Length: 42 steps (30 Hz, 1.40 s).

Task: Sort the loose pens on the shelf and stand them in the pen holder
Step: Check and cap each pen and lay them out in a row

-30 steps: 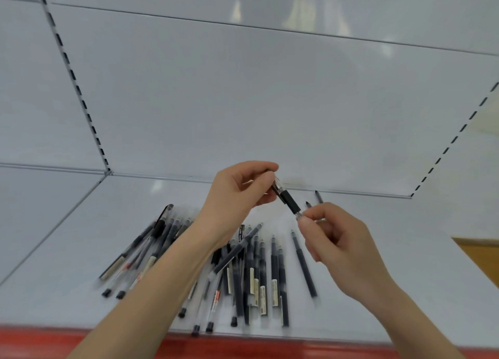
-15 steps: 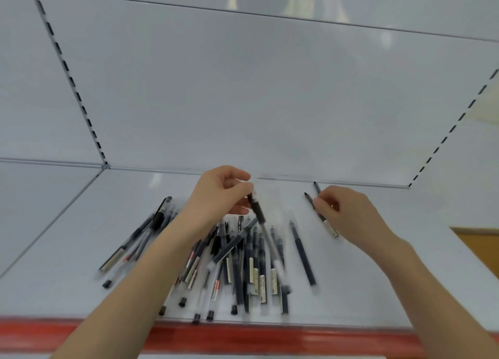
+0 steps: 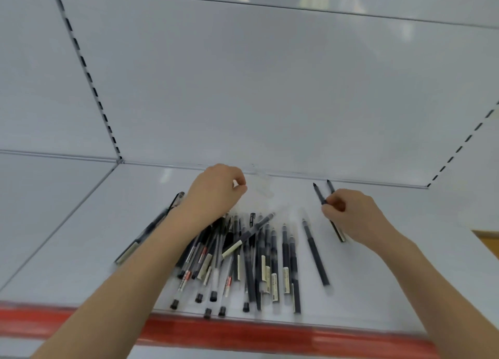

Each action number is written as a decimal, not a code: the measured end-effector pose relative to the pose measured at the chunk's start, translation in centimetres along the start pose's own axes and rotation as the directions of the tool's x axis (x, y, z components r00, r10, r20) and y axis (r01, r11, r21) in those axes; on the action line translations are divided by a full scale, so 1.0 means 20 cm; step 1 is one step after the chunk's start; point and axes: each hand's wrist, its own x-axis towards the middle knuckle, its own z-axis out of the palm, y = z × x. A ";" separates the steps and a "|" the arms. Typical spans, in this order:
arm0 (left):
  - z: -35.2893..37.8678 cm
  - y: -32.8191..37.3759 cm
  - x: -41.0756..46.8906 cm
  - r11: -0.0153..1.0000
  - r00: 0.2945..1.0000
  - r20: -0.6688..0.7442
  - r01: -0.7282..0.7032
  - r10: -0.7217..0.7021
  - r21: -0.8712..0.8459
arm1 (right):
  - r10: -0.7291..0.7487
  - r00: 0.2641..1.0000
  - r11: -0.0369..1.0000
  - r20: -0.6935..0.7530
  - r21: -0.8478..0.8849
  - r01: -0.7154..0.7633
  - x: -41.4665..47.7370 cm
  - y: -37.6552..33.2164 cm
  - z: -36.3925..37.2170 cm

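Several loose dark pens lie in a fanned pile on the white shelf, tips toward the back. My left hand hovers over the pile's far end, thumb and forefinger curled together with nothing visible between them; a faint clear smear shows just right of the fingertips. My right hand is at the back right, fingers curled onto a dark pen. A second pen runs under that hand and comes out at its near side. One pen lies alone between pile and right hand. No pen holder is in view.
The shelf's front edge carries a red strip. A white back panel rises behind the pens, with slotted uprights at left and right. Bare shelf surface lies left of the pile and at the far right.
My left hand no longer holds the pen it had and has moved back over the pile. My right hand has settled onto the two pens at the back right.
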 end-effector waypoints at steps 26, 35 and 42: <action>-0.11 0.19 -0.03 0.457 0.968 0.061 -0.058 0.242 -0.887 | -0.219 0.967 0.740 -0.134 0.622 0.254 -0.31 -0.30 -0.21; -0.17 0.19 -0.09 0.441 0.976 0.004 -0.094 0.218 -0.892 | -0.304 0.945 0.751 -0.124 0.578 0.318 -0.36 -0.35 -0.20; -0.18 0.24 -0.10 -0.007 0.973 0.220 0.221 0.075 -0.975 | -0.281 0.951 0.752 -0.128 0.587 0.301 -0.36 -0.34 -0.20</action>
